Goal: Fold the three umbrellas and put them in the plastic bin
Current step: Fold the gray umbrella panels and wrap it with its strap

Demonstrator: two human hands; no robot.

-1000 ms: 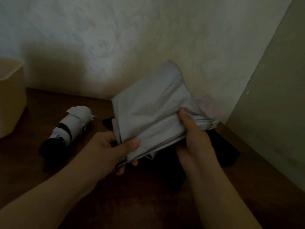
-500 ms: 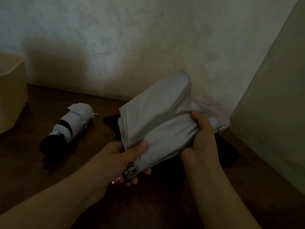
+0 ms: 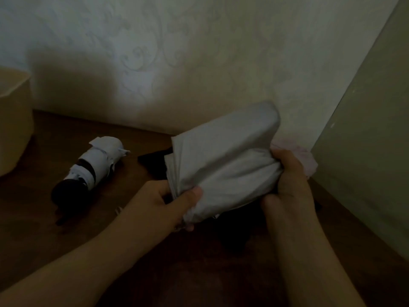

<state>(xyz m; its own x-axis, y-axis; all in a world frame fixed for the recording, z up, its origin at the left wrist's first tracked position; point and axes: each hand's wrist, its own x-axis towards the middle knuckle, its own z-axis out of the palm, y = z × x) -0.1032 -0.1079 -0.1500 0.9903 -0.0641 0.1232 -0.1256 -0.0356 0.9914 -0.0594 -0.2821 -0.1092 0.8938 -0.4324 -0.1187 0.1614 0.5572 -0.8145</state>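
Gripping grey umbrella [image 3: 223, 165], unlabelled

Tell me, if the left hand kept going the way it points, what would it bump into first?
The left hand points right and away, gripping the grey umbrella. Past that fabric, probably the right hand, though depth is unclear.

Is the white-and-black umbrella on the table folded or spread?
Folded. The white-and-black umbrella lies rolled into a compact cylinder on the table, outside the bin.
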